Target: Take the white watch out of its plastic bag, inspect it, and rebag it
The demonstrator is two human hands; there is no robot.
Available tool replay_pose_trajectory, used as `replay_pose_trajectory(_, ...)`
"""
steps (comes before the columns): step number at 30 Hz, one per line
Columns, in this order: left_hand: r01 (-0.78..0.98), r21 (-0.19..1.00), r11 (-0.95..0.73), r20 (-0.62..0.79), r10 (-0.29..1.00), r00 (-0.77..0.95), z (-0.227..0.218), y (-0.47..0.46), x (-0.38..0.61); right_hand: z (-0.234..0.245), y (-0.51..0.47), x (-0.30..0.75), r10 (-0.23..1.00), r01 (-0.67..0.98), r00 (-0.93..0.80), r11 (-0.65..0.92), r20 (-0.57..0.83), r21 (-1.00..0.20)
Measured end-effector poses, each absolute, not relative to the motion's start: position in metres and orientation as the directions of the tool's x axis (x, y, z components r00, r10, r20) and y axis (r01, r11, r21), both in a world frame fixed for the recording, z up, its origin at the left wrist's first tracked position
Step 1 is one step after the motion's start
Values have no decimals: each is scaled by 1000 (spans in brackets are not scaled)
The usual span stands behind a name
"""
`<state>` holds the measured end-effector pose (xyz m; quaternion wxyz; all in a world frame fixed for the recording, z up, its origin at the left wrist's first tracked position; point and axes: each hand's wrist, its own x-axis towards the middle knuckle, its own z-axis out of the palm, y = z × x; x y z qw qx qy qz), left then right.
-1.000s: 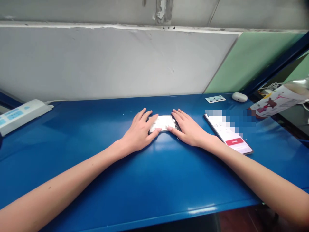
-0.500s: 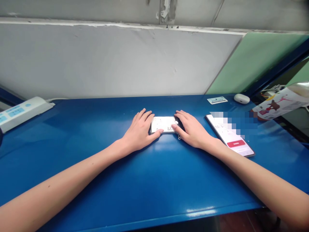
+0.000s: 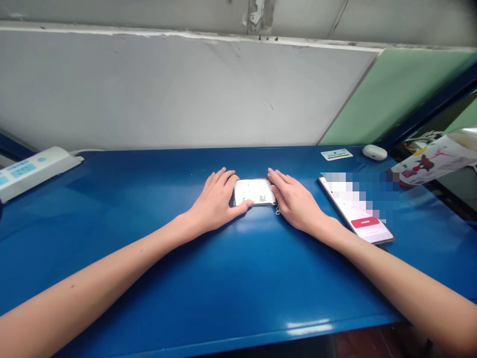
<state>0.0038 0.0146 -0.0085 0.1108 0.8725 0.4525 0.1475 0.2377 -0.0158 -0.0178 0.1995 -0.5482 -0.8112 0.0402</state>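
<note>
A smartphone (image 3: 255,191) with a bright, glare-washed screen lies sideways on the blue table (image 3: 208,288), between my two hands. My left hand (image 3: 218,196) rests around its left end, fingers stretched out on the table and slightly apart. Its thumb touches the lower left of the screen. At the right end lies my right hand (image 3: 294,199), fingers extended close together and partly covering that end. The right thumb is drawn back to the phone's right edge. A small charm (image 3: 278,211) hangs out beside the right thumb.
To the right lies a larger phone (image 3: 357,214), lit, with a red button and a blurred patch. Behind it are a white card (image 3: 336,154) and a white earbud case (image 3: 374,152). A printed bag (image 3: 428,161) leans at far right. A power strip (image 3: 33,171) sits at left.
My right thumb has drawn back from the screen to the phone's right edge, and the right fingers have come closer together. My left hand stays nearly as it was.
</note>
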Motion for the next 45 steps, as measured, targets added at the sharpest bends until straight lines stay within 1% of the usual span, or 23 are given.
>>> replay_pose_trajectory(3, 761, 323, -562, 154, 825, 544, -8, 15, 4, -19, -15, 237, 894, 856, -332, 419, 299, -303)
replay_pose_trajectory(6, 761, 319, -565, 153, 823, 548, -8, 16, 5, -20, -13, 238, 897, 835, -325, 421, 301, -353)
replay_pose_trajectory(10, 756, 320, -571, 156, 819, 552, -7, 16, 5, -18, -12, 239, 925, 805, -263, 367, 275, -465)
replay_pose_trajectory(12, 754, 318, -575, 164, 816, 554, -7, 16, 4, -16, -12, 240, 936, 806, -230, 336, 266, -486)
replay_pose_trajectory(13, 754, 316, -576, 167, 816, 554, -8, 16, 4, -16, -13, 240, 937, 815, -227, 332, 266, -476)
replay_pose_trajectory(16, 756, 310, -576, 169, 816, 552, -7, 15, 4, -13, -16, 241, 915, 851, -263, 370, 307, -372)
replay_pose_trajectory(20, 759, 310, -572, 160, 819, 552, -6, 14, 4, -4, -17, 246, 834, 877, -364, 457, 415, -151)
replay_pose_trajectory(23, 760, 311, -570, 153, 819, 552, -5, 14, 5, 2, -16, 251, 777, 834, -497, 551, 387, -35)
replay_pose_trajectory(26, 762, 315, -566, 150, 822, 549, -4, 13, 5, 5, -15, 255, 776, 831, -520, 556, 356, 3)
replay_pose_trajectory(28, 763, 313, -566, 150, 822, 549, -4, 13, 5, 4, -14, 258, 790, 842, -503, 540, 350, -9)
replay_pose_trajectory(34, 764, 290, -576, 149, 816, 558, -5, 13, 4, 5, -11, 266, 806, 806, -538, 578, 245, -131)
replay_pose_trajectory(38, 761, 269, -591, 134, 805, 578, -5, 13, 4, 5, -12, 271, 802, 778, -556, 595, 219, -203)
replay_pose_trajectory(42, 738, 250, -627, 104, 775, 623, -6, 14, 3, -1, -12, 272, 803, 762, -545, 594, 241, -257)
replay_pose_trajectory(45, 724, 280, -630, 110, 770, 628, -6, 15, 3, -7, -12, 270, 805, 746, -518, 591, 289, -306)
